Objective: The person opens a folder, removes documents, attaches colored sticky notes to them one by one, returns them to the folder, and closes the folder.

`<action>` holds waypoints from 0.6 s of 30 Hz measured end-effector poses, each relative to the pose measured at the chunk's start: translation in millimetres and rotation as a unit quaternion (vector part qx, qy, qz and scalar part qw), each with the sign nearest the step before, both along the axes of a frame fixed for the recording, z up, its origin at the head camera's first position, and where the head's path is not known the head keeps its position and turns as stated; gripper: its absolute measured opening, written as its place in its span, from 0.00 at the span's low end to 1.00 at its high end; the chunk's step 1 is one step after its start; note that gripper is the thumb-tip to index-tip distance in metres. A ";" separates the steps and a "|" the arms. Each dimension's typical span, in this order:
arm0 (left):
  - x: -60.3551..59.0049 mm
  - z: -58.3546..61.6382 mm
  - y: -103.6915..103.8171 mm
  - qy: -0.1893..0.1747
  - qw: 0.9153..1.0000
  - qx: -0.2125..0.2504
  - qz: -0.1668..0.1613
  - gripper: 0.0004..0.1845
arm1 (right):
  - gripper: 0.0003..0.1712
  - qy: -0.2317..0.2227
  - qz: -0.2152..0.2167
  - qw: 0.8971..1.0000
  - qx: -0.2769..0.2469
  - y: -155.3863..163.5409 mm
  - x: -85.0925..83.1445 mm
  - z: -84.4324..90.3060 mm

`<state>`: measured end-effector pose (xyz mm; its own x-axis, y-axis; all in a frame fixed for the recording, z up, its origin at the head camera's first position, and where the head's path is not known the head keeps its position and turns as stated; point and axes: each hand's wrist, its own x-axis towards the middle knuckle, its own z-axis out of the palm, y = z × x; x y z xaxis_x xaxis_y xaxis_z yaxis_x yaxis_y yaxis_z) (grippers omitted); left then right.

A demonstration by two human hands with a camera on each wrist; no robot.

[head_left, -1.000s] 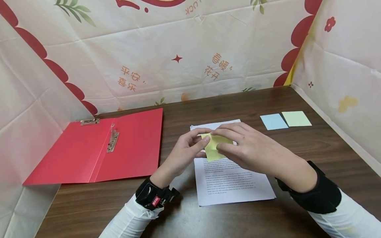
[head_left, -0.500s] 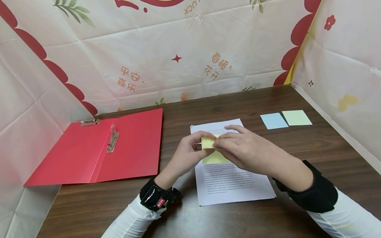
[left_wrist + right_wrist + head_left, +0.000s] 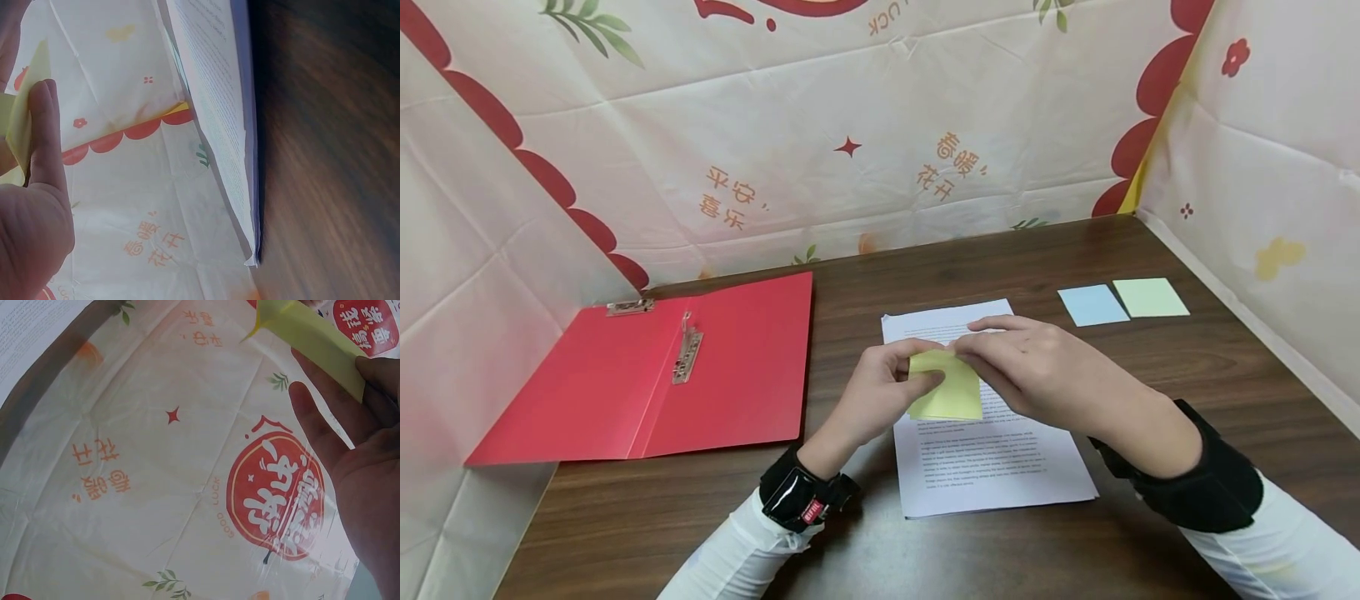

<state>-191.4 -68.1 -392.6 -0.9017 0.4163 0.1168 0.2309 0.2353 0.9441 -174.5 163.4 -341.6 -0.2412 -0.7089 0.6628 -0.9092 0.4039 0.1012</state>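
Note:
Yellow sticky notes (image 3: 951, 396) are held up over the upper part of the printed sheets (image 3: 985, 467). My left hand (image 3: 880, 387) grips their left side, the thumb lying across the front face and the fingers behind. At the upper right corner my right hand (image 3: 1052, 367) pinches the yellow paper between thumb and fingertips, its other fingers stretched out loosely. From the right wrist, the yellow paper (image 3: 319, 344) appears bent, with its corner between thumb and finger. In the left wrist view, the yellow paper (image 3: 28, 119) stands edge-on beside the fingers.
An open red folder (image 3: 737, 375) with a metal clip (image 3: 687, 357) lies at the left. Toward the back right are a blue sticky note (image 3: 1093, 306) and a pale green sticky note (image 3: 1152, 297), side by side. Printed cloth (image 3: 775, 125) walls the wooden table (image 3: 700, 517).
Half a second ago the yellow paper's upper part was bent over between both hands; now its front face shows flat. The right hand has shifted slightly right. Folder and printed sheets stay put.

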 end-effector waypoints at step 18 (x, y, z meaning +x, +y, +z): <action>-1.0 -0.2 1.1 -0.015 0.998 -0.043 0.049 0.21 | 0.19 0.047 -0.093 0.992 -0.071 12.5 1.8 15.6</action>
